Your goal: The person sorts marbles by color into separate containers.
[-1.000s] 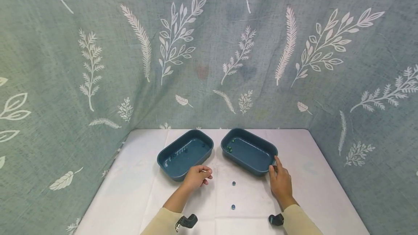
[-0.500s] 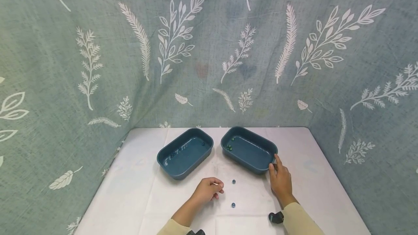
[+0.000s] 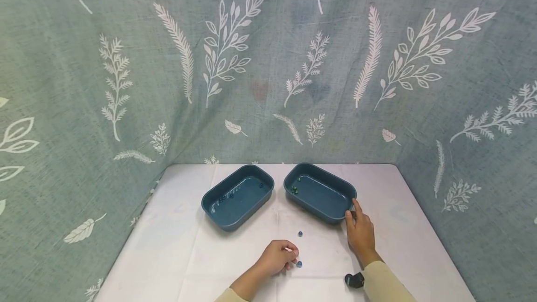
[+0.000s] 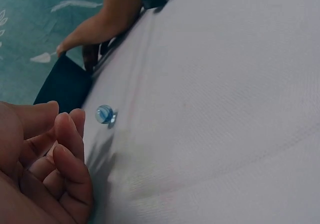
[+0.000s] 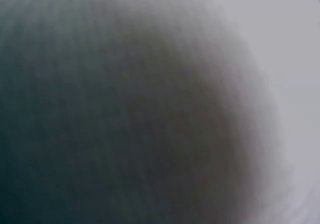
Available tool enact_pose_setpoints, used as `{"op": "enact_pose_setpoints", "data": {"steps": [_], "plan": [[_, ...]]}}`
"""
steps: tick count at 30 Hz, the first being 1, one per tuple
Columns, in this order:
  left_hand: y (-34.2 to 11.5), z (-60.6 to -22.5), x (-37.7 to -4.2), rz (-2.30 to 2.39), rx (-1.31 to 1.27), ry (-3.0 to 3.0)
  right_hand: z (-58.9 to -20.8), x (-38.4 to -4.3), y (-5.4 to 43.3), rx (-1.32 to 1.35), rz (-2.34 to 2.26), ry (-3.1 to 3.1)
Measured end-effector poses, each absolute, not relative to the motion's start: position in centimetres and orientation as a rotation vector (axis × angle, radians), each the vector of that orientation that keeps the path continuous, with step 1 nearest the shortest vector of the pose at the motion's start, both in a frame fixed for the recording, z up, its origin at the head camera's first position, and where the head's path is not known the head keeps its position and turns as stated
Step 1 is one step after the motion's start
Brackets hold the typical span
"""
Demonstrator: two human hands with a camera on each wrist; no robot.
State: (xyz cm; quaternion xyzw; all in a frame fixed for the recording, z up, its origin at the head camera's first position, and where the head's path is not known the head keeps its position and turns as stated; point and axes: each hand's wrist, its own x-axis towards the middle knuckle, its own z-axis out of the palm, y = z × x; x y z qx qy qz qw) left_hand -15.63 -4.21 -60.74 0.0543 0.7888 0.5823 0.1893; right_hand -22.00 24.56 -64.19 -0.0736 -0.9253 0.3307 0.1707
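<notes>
On the white cloth two blue glass marbles lie in a line, a nearer marble (image 3: 299, 264) and a farther marble (image 3: 300, 234). My left hand (image 3: 278, 257) is right beside the nearer one, fingers loosely bent, thumb and forefinger apart, holding nothing. In the left wrist view, a blue-streaked marble (image 4: 104, 114) lies just past the fingertips. My right hand (image 3: 361, 236) holds the near right corner of the right blue tray (image 3: 325, 199), thumb on the front side and forefinger at the right rim. Several green marbles (image 3: 295, 190) sit at that tray's left end.
A second blue tray (image 3: 247, 204) stands at the left, angled, with several dark blue marbles (image 3: 232, 195) in it. A leaf-patterned curtain (image 3: 260, 92) encloses the table's back and sides. A blurred dark shape fills most of the right wrist view.
My left hand has moved from beside the left tray, toward me and to the right, to the nearer marble. The right hand has stayed at the right tray's corner.
</notes>
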Motion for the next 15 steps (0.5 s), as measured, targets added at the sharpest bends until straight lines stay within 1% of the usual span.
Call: {"op": "enact_pose_setpoints", "data": {"steps": [8,15], "plan": [[-3.5,-60.9,-15.6,1.535,0.196,2.285,-64.3,-22.0,24.7,-0.198,0.940,-2.615],[-2.9,-61.5,-15.7,1.333,0.257,2.447,-64.2,-22.0,24.6,-0.215,0.936,-2.636]]}}
